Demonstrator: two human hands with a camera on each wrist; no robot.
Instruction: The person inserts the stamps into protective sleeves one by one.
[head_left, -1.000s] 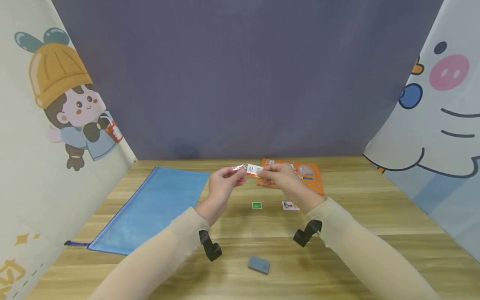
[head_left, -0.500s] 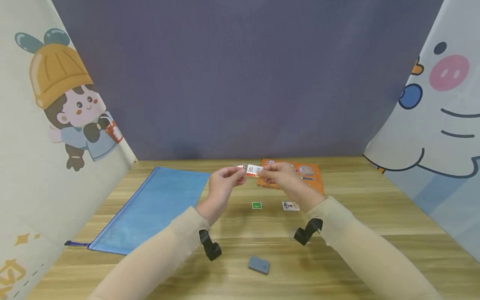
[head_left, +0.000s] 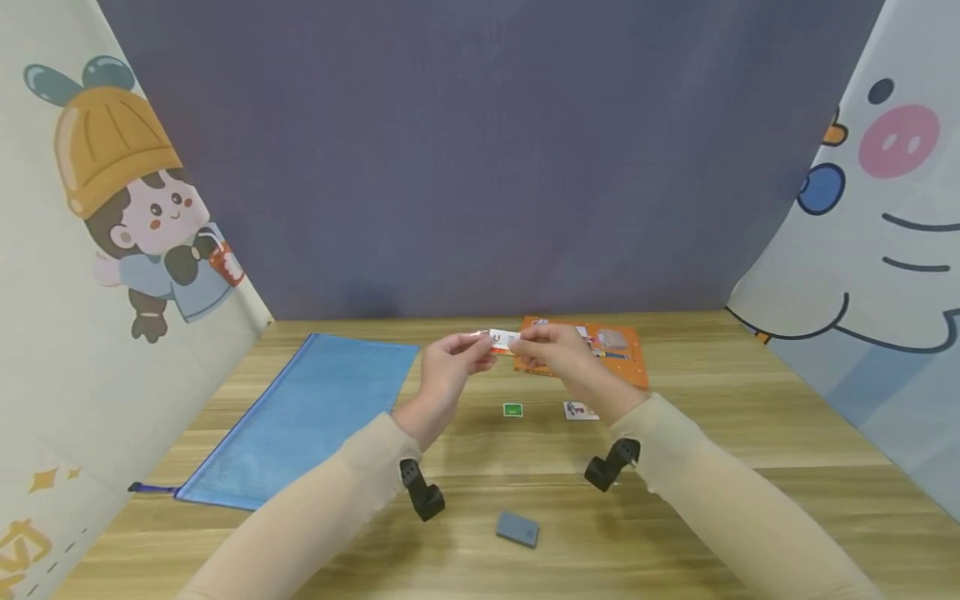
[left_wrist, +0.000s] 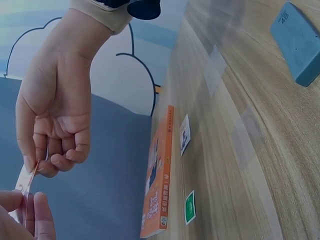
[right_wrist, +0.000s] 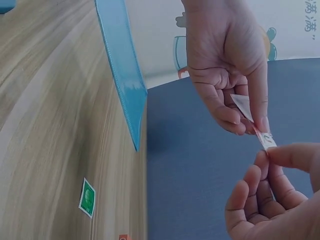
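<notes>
Both hands meet above the table, in front of the orange book. Between them is a small white card [head_left: 501, 340] with red print and a shiny clear film at its left side. My left hand [head_left: 441, 375] pinches the left end between thumb and fingers. At the right end, my right hand [head_left: 566, 354] grips it the same way. The right wrist view has a pale pointed flap [right_wrist: 242, 106] sticking out among the left fingers, and the left wrist view has thin film stretched between the hands. Fingertips cover much of the card.
Below the hands lie a green stamp [head_left: 513, 410] and a small picture card [head_left: 581, 411]. An orange book [head_left: 630, 358] lies behind the right hand. A blue zip pouch [head_left: 300, 425] spreads over the left side. Nearest the front is a grey-blue 4B eraser [head_left: 517, 530].
My right hand has shifted slightly left toward the left hand. Less of the white card and its film shows between the fingers. The things on the table have stayed put.
</notes>
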